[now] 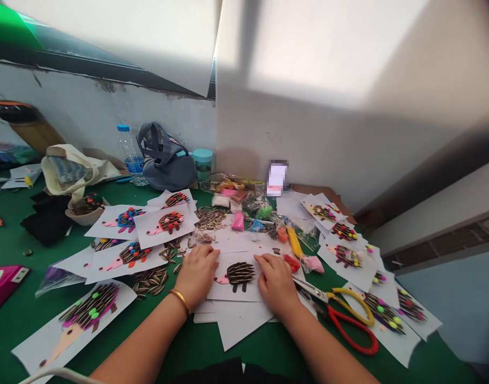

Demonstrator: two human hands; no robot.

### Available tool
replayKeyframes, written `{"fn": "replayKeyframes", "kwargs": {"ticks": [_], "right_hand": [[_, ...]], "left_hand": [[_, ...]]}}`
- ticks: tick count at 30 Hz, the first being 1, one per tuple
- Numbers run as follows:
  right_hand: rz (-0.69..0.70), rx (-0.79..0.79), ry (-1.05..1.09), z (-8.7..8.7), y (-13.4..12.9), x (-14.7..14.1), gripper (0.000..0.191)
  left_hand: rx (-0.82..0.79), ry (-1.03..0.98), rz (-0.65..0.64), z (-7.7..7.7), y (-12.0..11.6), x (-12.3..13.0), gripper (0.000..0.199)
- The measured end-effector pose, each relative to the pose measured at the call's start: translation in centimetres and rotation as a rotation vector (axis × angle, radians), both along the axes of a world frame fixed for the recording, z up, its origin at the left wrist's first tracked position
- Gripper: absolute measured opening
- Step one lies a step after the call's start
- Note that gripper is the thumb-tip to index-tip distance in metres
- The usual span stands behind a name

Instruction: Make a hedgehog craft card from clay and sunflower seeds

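Observation:
A white paper card with a hedgehog picture lies in front of me; the hedgehog has a pink face, dark feet and a back of striped sunflower seeds. My left hand holds the card at its left side, fingers bent over the edge, with a gold bangle on the wrist. At the right side my right hand grips the card, its index fingertip on the paper near the seeds. Both thumbs are partly hidden. Under the card are more white sheets. Scissors with yellow and red handles lie beside my right hand.
Finished-looking hedgehog cards lie left, and more cards lie right. Sunflower seeds are heaped left of my hand. Bagged coloured clay, a phone, a bottle, a cup and a grey bag stand behind.

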State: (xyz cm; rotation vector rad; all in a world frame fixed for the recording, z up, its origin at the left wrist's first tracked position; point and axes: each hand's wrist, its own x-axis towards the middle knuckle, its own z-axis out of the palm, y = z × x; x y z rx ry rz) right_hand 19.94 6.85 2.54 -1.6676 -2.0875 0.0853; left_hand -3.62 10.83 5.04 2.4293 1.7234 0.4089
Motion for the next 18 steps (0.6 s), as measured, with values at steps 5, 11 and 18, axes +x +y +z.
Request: {"fn": "replayKeyframes", "kwargs": {"ticks": [5,11,18], "right_hand": [[-0.044,-0.015,-0.039,0.0,0.0,-0.1,0.050],[-0.040,0.005,-0.037,-0.2,0.0,-0.1,0.049],[-0.041,0.014,0.030,0.3,0.1,0.4,0.043]], "left_hand": [[0.038,-0.025,0.019,0.2,0.1,-0.1,0.013],[-0.064,-0.192,-0.009,0.3,0.6,-0.7,0.015],[-0.232,-0.337,0.074,0.3,1.0,-1.3,0.018]]}}
